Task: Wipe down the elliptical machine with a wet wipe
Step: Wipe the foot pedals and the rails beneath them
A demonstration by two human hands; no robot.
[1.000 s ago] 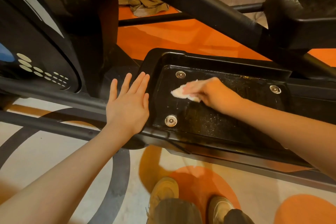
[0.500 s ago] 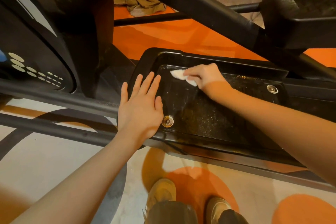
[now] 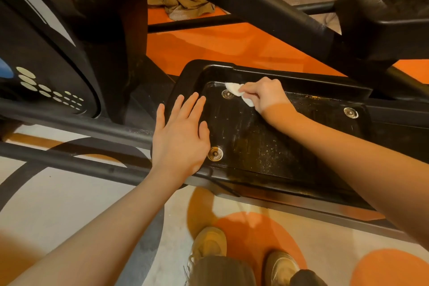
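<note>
The elliptical's black foot pedal (image 3: 267,146) lies in front of me, its tread dusty with round metal bolts at the corners. My right hand (image 3: 264,95) grips a small white wet wipe (image 3: 234,89) and presses it on the pedal's far left corner, beside a bolt. My left hand (image 3: 181,137) rests flat, fingers straight, on the pedal's left rim.
The black flywheel housing (image 3: 46,65) with pale dots stands at left, black frame rails (image 3: 76,127) run below it. A second pedal (image 3: 390,7) sits upper right. A crumpled cloth (image 3: 181,4) lies on the orange floor beyond. My shoes (image 3: 209,246) stand below the pedal.
My right hand has slid the wipe from the pedal's middle left up to its far left corner. My left hand has shifted right onto the pedal's rim.
</note>
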